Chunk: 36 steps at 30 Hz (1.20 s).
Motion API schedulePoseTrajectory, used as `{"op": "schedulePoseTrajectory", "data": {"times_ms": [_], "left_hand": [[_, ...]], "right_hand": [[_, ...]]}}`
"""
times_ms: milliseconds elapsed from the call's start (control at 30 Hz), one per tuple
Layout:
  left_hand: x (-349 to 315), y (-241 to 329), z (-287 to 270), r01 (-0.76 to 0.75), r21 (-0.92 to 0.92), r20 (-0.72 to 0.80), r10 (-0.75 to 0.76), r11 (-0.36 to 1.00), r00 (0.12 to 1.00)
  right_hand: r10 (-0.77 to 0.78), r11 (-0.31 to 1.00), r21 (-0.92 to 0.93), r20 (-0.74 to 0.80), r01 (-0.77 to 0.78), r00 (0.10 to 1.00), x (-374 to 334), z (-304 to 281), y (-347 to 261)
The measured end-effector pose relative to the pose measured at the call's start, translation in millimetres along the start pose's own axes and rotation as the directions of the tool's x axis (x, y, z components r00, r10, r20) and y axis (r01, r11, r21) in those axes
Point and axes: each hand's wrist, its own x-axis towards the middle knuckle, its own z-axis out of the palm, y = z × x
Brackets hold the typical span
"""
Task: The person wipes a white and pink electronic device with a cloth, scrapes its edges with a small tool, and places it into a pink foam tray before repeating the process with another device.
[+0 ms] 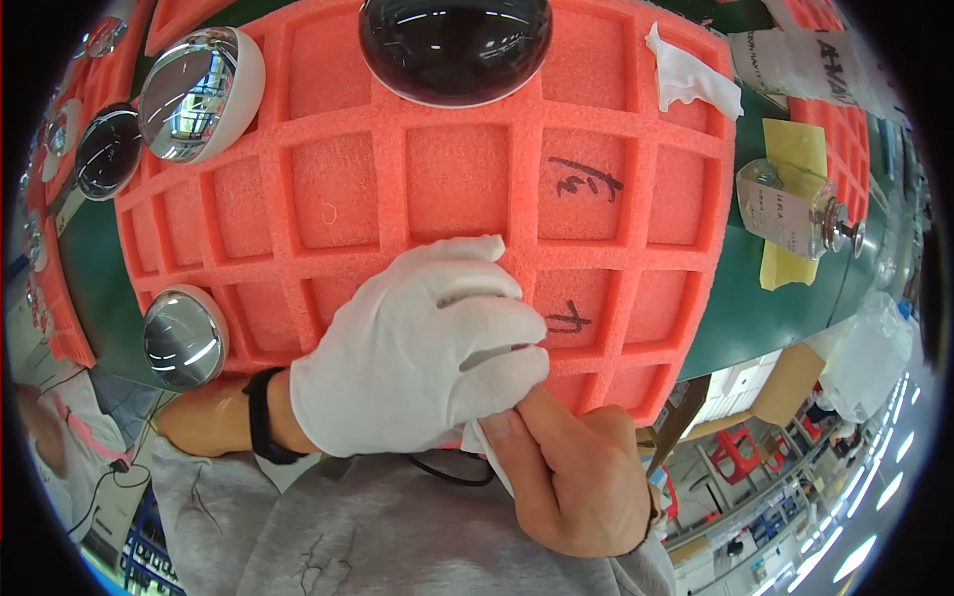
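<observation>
My left hand (427, 348) wears a white glove and lies palm down over the near part of the pink foam tray (636, 253). Its fingers are apart and point right; the thumb is hidden. Bare and bent, my right hand (586, 477) meets the gloved index fingertip from below. A piece of white fabric (482, 445) shows beside my right thumb, pinched there. Whether it belongs to the worn glove or is a separate piece, I cannot tell. A mirrored dome (186, 336) sits in the tray left of my gloved hand.
At the tray's far edge stands a black glossy dome (455, 50). Far left are a silver dome with white rim (199, 94) and a smaller black dome (108, 152). A white cloth (693, 79) lies far right, near a clear pump bottle (795, 211) on a yellow cloth (795, 149).
</observation>
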Motion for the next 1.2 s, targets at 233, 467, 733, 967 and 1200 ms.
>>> {"op": "schedulePoseTrajectory", "data": {"times_ms": [233, 467, 733, 967, 1200], "left_hand": [[-5.2, 0.2, -3.8, -0.038, 0.029, 0.041, 0.036, 0.999, 0.998], [0.3, 2.0, -4.6, 0.023, 0.009, 0.047, -0.024, 1.000, 0.999], [-1.8, 0.4, -3.1, 0.012, 0.003, 0.034, -0.013, 1.000, 0.999], [-4.8, -1.9, 1.3, -0.002, 0.020, -0.012, 0.002, 1.000, 1.000], [-0.9, 3.7, 1.6, 0.030, 0.010, -0.018, -0.030, 1.000, 0.999]], "right_hand": [[-0.066, 0.996, 0.071, 0.062, 0.062, 0.996, -16.1, 12.8, 15.7], [-0.011, 0.971, 0.240, 0.015, 0.008, 1.000, -15.3, 11.5, 20.5], [-0.037, 0.979, 0.197, -0.052, 0.046, 0.998, -13.1, 12.6, 19.5], [-0.007, 0.997, 0.076, 0.006, 0.007, 1.000, -9.2, 5.5, 12.0], [0.157, 0.955, 0.248, 0.056, -0.166, 0.986, -1.7, -2.6, 11.5]]}}
